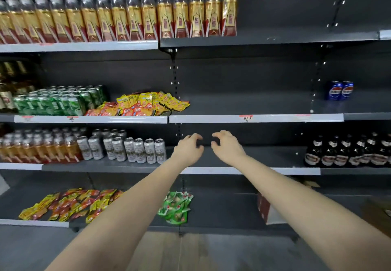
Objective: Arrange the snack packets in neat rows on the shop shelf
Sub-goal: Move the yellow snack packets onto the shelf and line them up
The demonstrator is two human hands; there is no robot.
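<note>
A heap of yellow and red snack packets point(143, 103) lies on the middle shelf point(232, 119), left of the upright post. More yellow and red packets point(69, 204) lie scattered on the bottom shelf point(33, 222), and a small pile of green packets point(176, 206) sits beside my left forearm. My left hand point(189, 149) and my right hand point(227, 146) hover side by side in front of the bare part of the lower shelf point(264, 170). Their fingers are loosely curled and hold nothing.
Gold-labelled bottles point(118, 17) fill the top shelf. Green cans point(57, 101) stand left of the snack heap, two blue cans point(340, 90) at far right. Silver cans point(131, 149) and dark bottles point(347, 151) flank my hands. A red and white carton point(267, 209) stands on the bottom shelf.
</note>
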